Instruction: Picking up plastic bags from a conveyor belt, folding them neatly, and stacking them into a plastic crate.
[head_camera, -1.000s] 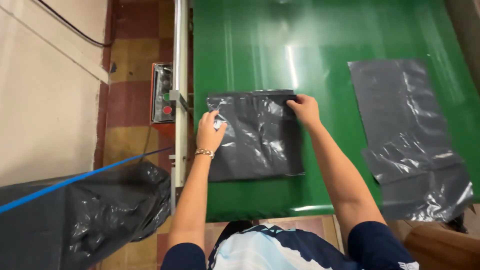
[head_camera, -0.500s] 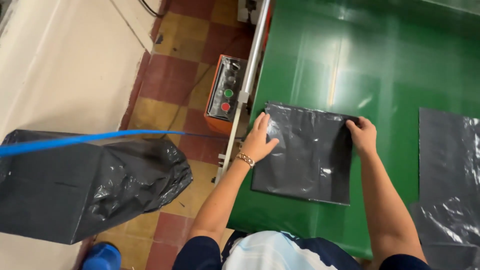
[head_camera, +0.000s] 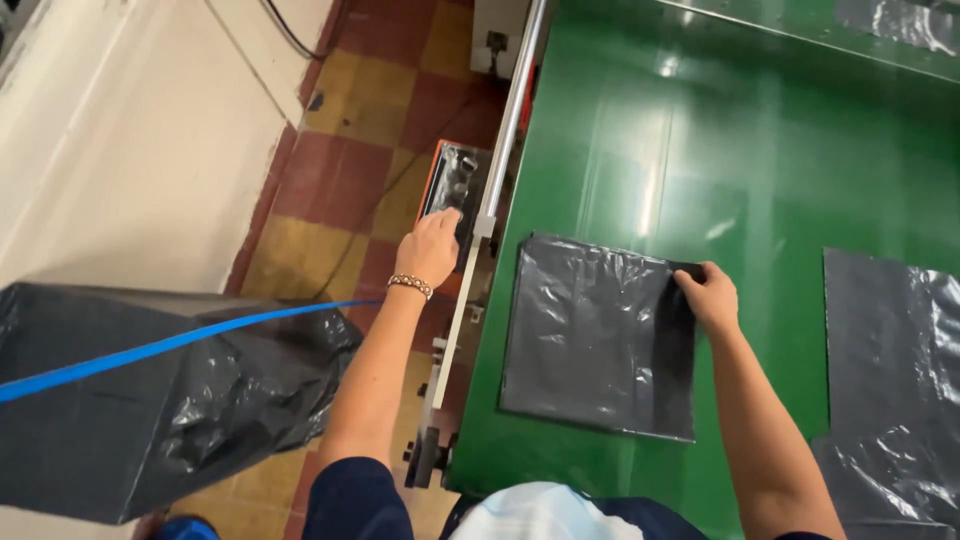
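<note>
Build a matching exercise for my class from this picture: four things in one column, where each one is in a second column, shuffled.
1. left hand
2. right hand
3. flat dark bag
4. wrapped box with blue tape

A. on the tiled floor
B. on the orange control box
C. spread on the green belt
D. gripping the bag's top corner

Pairs: 1-B, 2-D, 3-C, 4-A

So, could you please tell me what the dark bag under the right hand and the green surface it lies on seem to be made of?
The dark bag looks like thin plastic film, dark grey and glossy: it wrinkles finely and catches soft highlights. The green surface appears to be a smooth, shiny sheet, perhaps coated belting or plastic, since it mirrors the overhead light in streaks. The right hand pinches the bag's top corner.
</note>
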